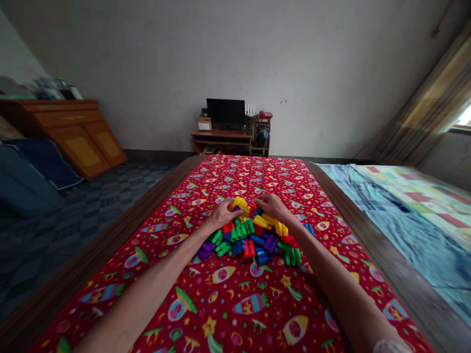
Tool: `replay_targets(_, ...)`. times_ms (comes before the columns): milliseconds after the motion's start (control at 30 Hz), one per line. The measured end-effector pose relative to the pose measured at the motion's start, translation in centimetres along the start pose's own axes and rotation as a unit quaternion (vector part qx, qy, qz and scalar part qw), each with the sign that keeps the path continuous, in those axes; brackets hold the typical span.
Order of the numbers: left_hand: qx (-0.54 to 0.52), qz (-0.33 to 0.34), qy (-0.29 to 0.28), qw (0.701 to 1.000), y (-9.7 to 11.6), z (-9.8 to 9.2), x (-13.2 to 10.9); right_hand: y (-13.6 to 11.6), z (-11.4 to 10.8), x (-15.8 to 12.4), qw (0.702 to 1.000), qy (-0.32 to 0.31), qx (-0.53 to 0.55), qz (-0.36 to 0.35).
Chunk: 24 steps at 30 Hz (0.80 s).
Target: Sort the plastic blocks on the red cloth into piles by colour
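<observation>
A heap of plastic building blocks (248, 248) in red, green, blue, purple and yellow lies on the red patterned cloth (253, 314). At the heap's far left side, my left hand (222, 214) is closed round yellow building blocks (241, 203), its thumb on the near side. A purple piece shows beside that thumb. My right hand (274, 206) is over the far right of the heap, fingers curled inward and down. What its fingertips pinch, if anything, is hidden. Yellow blocks (263, 222) lie just below the right hand, and green blocks (292, 256) are at the near right.
The cloth covers a long dark wooden table (368, 245). Beyond it a desk (221, 137) bears a monitor (225, 113) against the wall. A bed with a blue sheet (390, 220) is on the right. On the left stands a wooden cabinet (77, 142).
</observation>
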State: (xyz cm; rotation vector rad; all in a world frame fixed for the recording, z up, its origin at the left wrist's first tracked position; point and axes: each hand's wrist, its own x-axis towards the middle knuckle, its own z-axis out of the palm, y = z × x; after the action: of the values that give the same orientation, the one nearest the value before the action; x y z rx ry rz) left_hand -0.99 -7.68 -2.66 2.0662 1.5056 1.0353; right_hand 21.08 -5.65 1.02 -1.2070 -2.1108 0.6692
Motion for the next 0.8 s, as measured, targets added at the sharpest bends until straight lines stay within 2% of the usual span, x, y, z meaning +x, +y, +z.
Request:
replay_targets(67, -0.01, 0.011, -0.009, 1.0, 0.5, -0.3, -0.2, -0.3, -1.0, 0.0, 0.998, -0.029, 0.064, 0.004)
replay_targets(133, -0.021, 0.041, -0.011, 0.999, 1.2, -0.4, -0.4, -1.2, -1.6, -0.3, 0.997, -0.037, 0.071, -0.013)
replay_targets(267, -0.035, 0.091, -0.019, 0.995, 2.2, 0.3, -0.8, -3.7, -1.0, -1.5, 0.994, -0.066, -0.02, -0.083)
replay_targets(367, -0.03, 0.096, -0.038, 0.994, 2.4, 0.9, -1.1, -4.4, 0.1, -1.8, 0.99, -0.056, -0.091, -0.095)
replay_targets(467, -0.019, 0.081, -0.048, 0.995, 2.7, 1.1, -1.4, -3.2, -0.2, -1.2, 0.991, 0.007, -0.116, -0.067)
replay_targets(533, -0.013, 0.088, -0.063, 0.994, 3.0, 1.0, -1.6, -1.6, -1.4, -0.7, 0.994, 0.014, -0.102, -0.043)
replay_targets(667, 0.006, 0.128, -0.07, 0.989, 3.8, 0.7, -2.0, 0.7, -3.9, -0.2, 0.994, -0.095, -0.036, -0.041)
replay_targets(800, 0.031, 0.159, -0.049, 0.986, 4.1, 0.8, -2.3, 0.4, -3.8, -0.1, 0.994, -0.093, -0.024, -0.049)
